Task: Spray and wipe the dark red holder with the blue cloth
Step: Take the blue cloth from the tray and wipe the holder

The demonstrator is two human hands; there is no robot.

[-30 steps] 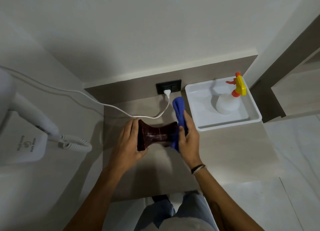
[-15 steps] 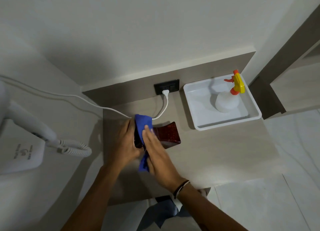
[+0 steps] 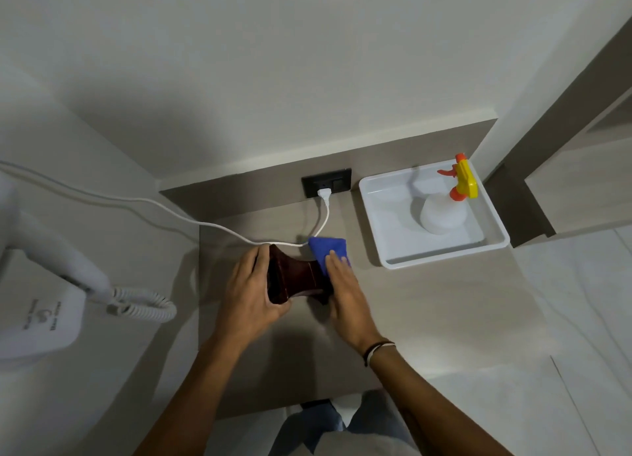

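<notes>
The dark red holder (image 3: 297, 278), glossy and narrow at its waist, lies on its side on the small wooden table (image 3: 427, 305). My left hand (image 3: 251, 291) grips its left end. My right hand (image 3: 345, 289) presses the folded blue cloth (image 3: 326, 250) against the holder's right end; the cloth's lower part is hidden under my fingers. The spray bottle (image 3: 444, 209), white with a yellow and orange trigger head, stands in the white tray (image 3: 383, 230) to the right, untouched.
A white cable (image 3: 205, 221) runs from the wall socket (image 3: 326, 184) across the table's back edge, just behind the holder. A wall-mounted white hair dryer (image 3: 51, 250) with a coiled cord hangs at the left. The table's front edge is near my legs.
My right hand has swept the blue cloth from the holder's right end to its left end and back to the right end. My left hand has kept its grip on the left end.
</notes>
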